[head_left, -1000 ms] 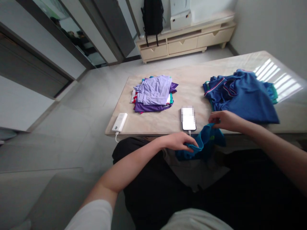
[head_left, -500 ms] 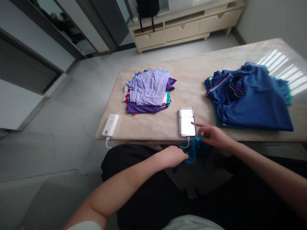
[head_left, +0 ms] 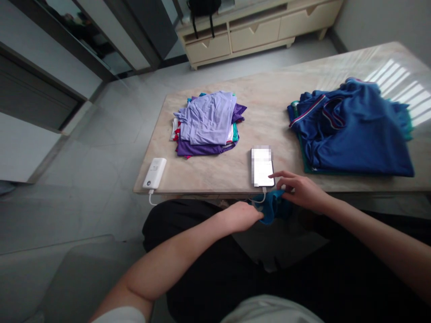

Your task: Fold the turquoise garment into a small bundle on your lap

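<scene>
**A:** ok so only the head view to go on. What are the hands up to?

**B:** left hand [head_left: 241,216] is down below the table edge, fingers closed around a bunched-up teal cloth [head_left: 272,210]. The cloth sits in the lap area just under the front edge of the table [head_left: 269,112], between both hands. The right hand [head_left: 301,190] is at the table edge with the index finger stretched out toward the bottom corner of the phone [head_left: 261,167]. Looks like it's touching or just about touching, honestly can't tell which. Its lower fingers rest against the cloth, but I can't tell if they're actually pinching it.

**A:** what about the rest of the table?

**B:** the phone lies flat near the front edge, screen lit, with a white cable [head_left: 260,199] running off its bottom end. There's a white power bank [head_left: 154,172] at the left front corner. A folded stack of purple shirts [head_left: 207,123] is behind it, and a loose pile of blue shirts [head_left: 350,132] is off to the right, well apart from the stack. The hands themselves are near each other but not touching.
</scene>
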Available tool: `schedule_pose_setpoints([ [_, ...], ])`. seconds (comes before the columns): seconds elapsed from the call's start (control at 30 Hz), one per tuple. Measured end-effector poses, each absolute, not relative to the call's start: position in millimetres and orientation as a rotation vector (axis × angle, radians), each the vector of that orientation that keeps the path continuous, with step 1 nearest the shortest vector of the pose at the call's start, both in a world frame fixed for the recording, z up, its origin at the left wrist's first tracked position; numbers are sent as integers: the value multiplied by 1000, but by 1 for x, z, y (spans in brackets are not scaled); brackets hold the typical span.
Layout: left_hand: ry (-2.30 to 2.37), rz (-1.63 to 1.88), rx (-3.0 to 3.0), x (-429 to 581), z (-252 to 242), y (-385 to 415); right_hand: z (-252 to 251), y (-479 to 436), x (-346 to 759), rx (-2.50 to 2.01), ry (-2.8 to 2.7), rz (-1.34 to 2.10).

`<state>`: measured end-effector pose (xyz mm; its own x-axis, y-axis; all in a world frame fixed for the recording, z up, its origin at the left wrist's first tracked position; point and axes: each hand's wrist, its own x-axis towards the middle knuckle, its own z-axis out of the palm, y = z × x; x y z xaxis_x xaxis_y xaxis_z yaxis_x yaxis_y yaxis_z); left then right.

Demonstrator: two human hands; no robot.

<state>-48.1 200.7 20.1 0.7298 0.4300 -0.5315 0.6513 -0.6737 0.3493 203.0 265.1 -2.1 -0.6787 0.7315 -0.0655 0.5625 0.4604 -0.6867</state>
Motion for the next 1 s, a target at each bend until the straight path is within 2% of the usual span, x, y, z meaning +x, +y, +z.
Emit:
schedule_pose_setpoints([
  [0.47, 834, -589, 2376, -49, 21, 202, -5, 263, 205, -1208, -2572, 749],
  [1.0, 865, -585, 2319, -51, 19, 206, -2, 262, 204, -1148, -2597, 819],
])
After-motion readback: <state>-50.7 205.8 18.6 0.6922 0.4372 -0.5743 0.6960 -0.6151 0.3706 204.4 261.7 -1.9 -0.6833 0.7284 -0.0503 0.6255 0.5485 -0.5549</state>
